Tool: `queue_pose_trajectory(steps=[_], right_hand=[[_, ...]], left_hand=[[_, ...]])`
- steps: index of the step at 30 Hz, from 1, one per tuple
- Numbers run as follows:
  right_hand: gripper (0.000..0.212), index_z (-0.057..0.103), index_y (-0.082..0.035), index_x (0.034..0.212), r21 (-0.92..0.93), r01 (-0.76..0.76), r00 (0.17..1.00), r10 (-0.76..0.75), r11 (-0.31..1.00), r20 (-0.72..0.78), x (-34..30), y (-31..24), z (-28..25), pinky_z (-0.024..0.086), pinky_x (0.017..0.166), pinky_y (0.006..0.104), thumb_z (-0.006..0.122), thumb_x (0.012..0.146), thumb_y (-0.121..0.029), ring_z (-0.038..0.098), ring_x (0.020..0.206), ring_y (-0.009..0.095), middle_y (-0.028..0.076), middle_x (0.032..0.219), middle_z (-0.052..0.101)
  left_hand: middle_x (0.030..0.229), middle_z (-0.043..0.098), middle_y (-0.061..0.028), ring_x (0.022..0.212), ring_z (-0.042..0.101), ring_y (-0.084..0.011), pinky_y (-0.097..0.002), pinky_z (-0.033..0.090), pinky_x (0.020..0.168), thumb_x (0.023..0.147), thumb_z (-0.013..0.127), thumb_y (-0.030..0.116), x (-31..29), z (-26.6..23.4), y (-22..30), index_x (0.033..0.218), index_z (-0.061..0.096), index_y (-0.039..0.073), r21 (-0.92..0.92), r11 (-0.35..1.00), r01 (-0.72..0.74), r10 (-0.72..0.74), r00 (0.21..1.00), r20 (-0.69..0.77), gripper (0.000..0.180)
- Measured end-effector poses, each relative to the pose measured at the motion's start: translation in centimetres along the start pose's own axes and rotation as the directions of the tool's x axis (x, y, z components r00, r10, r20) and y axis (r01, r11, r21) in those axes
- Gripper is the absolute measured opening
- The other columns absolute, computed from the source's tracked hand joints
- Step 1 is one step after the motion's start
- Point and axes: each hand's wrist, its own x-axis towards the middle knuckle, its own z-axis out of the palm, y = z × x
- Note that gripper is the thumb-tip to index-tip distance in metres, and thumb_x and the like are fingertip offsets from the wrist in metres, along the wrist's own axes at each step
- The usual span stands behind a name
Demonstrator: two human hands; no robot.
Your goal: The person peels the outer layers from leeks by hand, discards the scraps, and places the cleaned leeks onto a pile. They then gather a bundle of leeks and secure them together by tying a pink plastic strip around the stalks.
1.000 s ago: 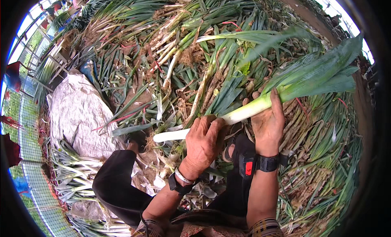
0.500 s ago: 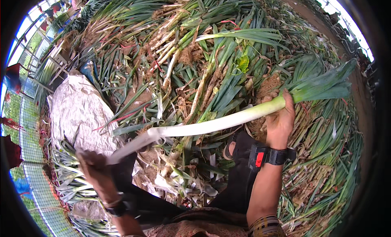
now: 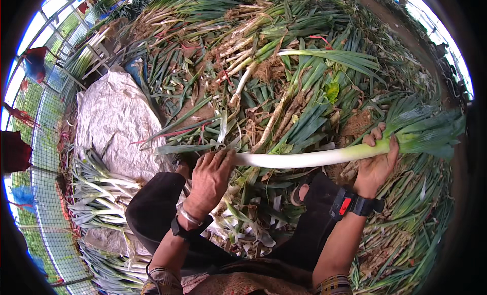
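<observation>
A long leek (image 3: 299, 160) lies level across the space before me, its white shaft to the left and its green leaves fanning out at the right. My right hand (image 3: 376, 165) is wrapped round it where white turns to green, thumb and fingers on either side. At the root end, my left hand (image 3: 209, 179) bends its fingers over the tip of the shaft. Its palm side and the tip itself are hidden. Below the shaft, between my legs, pale peeled scraps (image 3: 261, 231) cover the ground.
Left of my knee, several white-shafted leeks (image 3: 101, 196) lie beside a crumpled whitish sack (image 3: 116, 115). Heaps of untrimmed leeks with brown roots (image 3: 269, 69) spread ahead, and more leaves (image 3: 395, 229) lie to the right. Netting (image 3: 53, 193) runs along the left side.
My left hand, earlier far to the left with a pale strip of outer layer stretched from the leek, is now back at its white end. That strip no longer shows. The view has shifted.
</observation>
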Motion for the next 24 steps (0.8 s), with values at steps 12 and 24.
queue_pose_trajectory(steps=[12,24], right_hand=[[0.022,0.043,0.001,0.099,-0.032,-0.011,0.978,0.004,0.999,-0.208,0.4,-1.7,-2.5,0.042,0.061,0.0265,0.053,0.084,-0.013,0.043,0.070,0.016,0.007,0.082,0.044],[0.019,0.044,-0.001,0.085,-0.044,0.014,0.894,-0.032,0.999,-0.447,-0.2,-1.1,-0.4,0.043,0.058,0.0257,0.059,0.080,-0.011,0.043,0.064,0.016,0.006,0.073,0.042]], left_hand=[[0.096,0.055,-0.0109,0.082,0.056,-0.0260,-0.0354,0.048,0.069,0.070,0.063,0.002,-0.7,2.5,-1.2,0.104,0.056,0.002,-0.069,0.993,-0.091,0.082,0.989,-0.121,0.035],[0.087,0.064,-0.0136,0.077,0.060,-0.0165,-0.0292,0.046,0.074,0.072,0.063,0.009,-5.7,-2.6,-5.3,0.097,0.059,0.001,-0.482,0.737,0.474,-0.389,0.881,0.270,0.026]])
